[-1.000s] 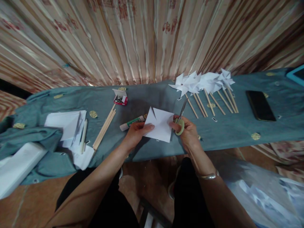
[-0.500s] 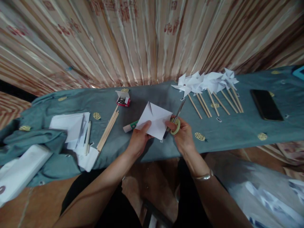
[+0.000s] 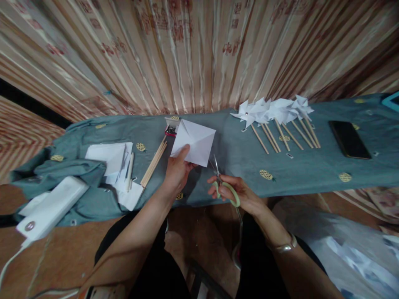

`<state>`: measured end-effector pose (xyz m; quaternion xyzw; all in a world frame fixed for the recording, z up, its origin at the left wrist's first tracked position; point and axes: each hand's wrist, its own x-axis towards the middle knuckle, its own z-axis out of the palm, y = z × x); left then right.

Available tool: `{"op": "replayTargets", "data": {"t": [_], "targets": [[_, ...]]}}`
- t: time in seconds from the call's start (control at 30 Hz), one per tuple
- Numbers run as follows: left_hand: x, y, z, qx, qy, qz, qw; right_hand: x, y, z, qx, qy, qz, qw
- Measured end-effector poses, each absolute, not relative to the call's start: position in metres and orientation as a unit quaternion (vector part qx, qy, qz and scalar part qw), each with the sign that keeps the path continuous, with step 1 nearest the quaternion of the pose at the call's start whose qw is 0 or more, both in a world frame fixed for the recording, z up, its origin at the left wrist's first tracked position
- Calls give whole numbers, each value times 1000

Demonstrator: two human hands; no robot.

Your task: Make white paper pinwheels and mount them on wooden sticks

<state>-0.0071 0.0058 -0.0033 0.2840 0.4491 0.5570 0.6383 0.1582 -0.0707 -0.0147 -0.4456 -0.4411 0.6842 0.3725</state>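
Note:
A white paper square [image 3: 199, 143] with crease lines and a slit near its upper left corner is pinched in my left hand [image 3: 179, 166], the thumb lying on top. My right hand [image 3: 237, 191] grips a pair of scissors [image 3: 233, 195] with pale green handles. Their blades stand slightly apart, pointing up just below the paper's lower right corner and not touching it. Behind the paper's left edge, a small red box of metal pins [image 3: 170, 131] is partly covered. The glue stick is hidden from view.
Several wooden sticks [image 3: 153, 164], a pen [image 3: 130, 171] and stacked white paper [image 3: 107, 157] lie left. A white device with a cable [image 3: 52, 207] rests at the near left edge. Paper pinwheels [image 3: 277, 111] line the back right, beside a black phone [image 3: 349, 139].
My right hand has let go of the paper and moved down, swinging the scissors into a cutting grip with blades apart. My left hand has raised the paper up and left, over the pin box.

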Motion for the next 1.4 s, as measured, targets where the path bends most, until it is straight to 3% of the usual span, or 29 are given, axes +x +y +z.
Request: {"op": "replayTargets", "data": {"t": [0.13, 1.4], "targets": [[-7, 4, -4, 286, 443, 560, 639, 154, -73, -14, -438, -463, 689, 345], [0, 3, -9, 301, 448, 544, 643, 150, -70, -17, -456, -412, 699, 365]]}}
